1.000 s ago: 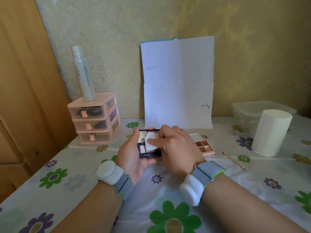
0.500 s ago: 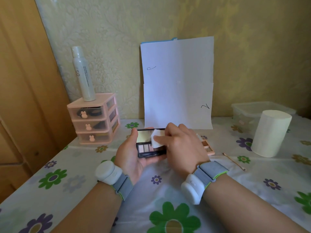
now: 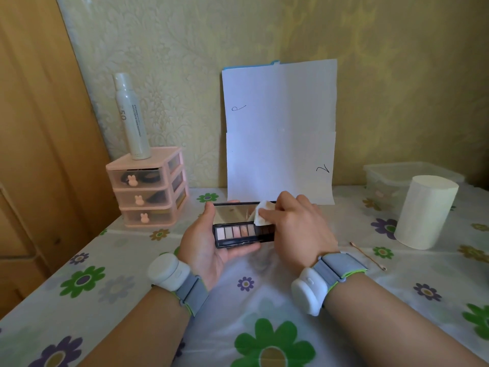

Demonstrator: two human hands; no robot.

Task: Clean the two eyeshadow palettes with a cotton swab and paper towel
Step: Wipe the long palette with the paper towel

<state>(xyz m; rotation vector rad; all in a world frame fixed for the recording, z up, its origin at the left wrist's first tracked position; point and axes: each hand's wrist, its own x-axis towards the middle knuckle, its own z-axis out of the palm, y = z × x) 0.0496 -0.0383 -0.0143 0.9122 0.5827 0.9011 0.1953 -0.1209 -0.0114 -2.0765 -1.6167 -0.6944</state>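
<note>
Now, left hand fingers grip open black palette, pink-brown pans; right hand fingers pinch paper towel on mirror.

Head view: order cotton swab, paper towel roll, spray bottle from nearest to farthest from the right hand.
1. Cotton swab, lying just right of the right hand.
2. Paper towel roll, upright, farther right.
3. Spray bottle, far left on the pink drawers.
</note>
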